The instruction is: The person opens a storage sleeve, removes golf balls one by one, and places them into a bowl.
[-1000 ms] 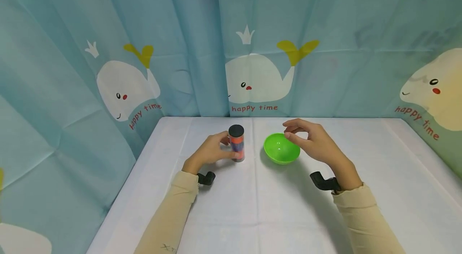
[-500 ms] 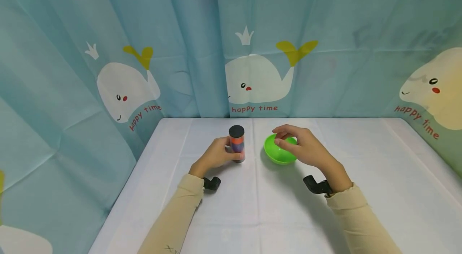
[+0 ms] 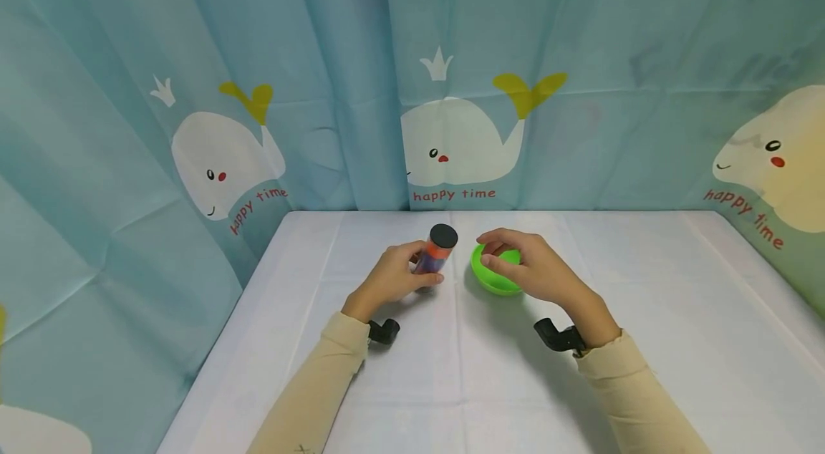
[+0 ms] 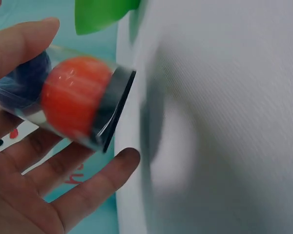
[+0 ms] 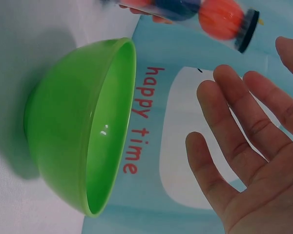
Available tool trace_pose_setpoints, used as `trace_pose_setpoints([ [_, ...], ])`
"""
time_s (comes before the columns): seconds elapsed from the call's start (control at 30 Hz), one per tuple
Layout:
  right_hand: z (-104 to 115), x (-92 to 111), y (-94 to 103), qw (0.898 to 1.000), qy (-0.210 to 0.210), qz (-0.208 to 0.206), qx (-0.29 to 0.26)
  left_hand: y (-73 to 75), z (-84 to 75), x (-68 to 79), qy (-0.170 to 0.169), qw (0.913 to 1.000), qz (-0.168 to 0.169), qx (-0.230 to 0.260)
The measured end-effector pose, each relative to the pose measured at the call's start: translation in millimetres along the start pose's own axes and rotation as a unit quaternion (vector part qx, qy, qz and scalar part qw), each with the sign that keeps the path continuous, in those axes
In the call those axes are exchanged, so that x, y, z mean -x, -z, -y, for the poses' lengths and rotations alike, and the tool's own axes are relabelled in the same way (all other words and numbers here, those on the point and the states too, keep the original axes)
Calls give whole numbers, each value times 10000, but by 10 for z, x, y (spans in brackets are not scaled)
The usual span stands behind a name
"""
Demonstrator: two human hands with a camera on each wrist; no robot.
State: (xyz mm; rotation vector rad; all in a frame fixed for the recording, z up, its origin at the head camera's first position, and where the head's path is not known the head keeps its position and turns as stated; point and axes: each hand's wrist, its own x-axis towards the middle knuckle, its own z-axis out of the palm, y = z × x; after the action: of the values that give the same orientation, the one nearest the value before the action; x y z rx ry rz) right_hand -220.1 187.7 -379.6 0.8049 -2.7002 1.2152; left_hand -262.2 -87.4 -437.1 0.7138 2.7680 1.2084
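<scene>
My left hand grips a clear tube with a black cap and orange and dark blue balls inside. The tube tilts to the right, its capped top leaning toward a green bowl. In the left wrist view, the tube's black end hangs above the cloth, over its shadow. Upright on the table, the bowl shows nothing inside in the right wrist view. My right hand hovers over the bowl's right side, fingers loosely bent and holding nothing, hiding part of its rim.
A white cloth covers the table. Behind it and at the left hangs a blue curtain with printed whales. Each wrist wears a black camera mount, the right one standing low over the cloth.
The tube has gone from upright to tilted right and has lifted off the table in my left hand. My right hand has moved left, farther over the bowl.
</scene>
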Motion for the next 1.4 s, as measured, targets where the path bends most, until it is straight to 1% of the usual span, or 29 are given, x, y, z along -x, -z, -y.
trace_pose_setpoints([
  [0.2, 12, -16, -24, 10000, 2, -40, 63, -3, -78, -4, -304, 9991, -125, -263],
  [0.43, 36, -35, -54, 9997, -201, -71, 92, -9, -163, 7, -475, 9963, -192, -697],
  [0.6, 51, -42, -75, 9991, -352, -110, 232, -4, -227, 15, -652, 9929, -257, -964],
  [0.73, 48, -47, -91, 9979, -535, -175, 314, 5, -268, 24, -768, 9889, -324, -1230],
  [0.87, 51, -49, -102, 9957, -858, -201, 300, 9, -298, 32, -860, 9836, -404, -1535],
  [0.97, 55, -47, -108, 9934, -1111, -164, 248, 11, -317, 38, -859, 9807, -460, -1693],
  [1.03, 54, -50, -112, 9921, -1232, -146, 176, 14, -331, 43, -842, 9802, -511, -1718],
  [1.17, 38, -53, -118, 9905, -1362, -172, 21, 18, -348, 46, -805, 9816, -650, -1606],
  [1.27, 18, -54, -123, 9905, -1355, -229, -52, 13, -345, 37, -810, 9837, -721, -1432],
  [1.4, -4, -56, -131, 9907, -1316, -317, -109, -7, -333, 21, -792, 9877, -712, -1145],
])
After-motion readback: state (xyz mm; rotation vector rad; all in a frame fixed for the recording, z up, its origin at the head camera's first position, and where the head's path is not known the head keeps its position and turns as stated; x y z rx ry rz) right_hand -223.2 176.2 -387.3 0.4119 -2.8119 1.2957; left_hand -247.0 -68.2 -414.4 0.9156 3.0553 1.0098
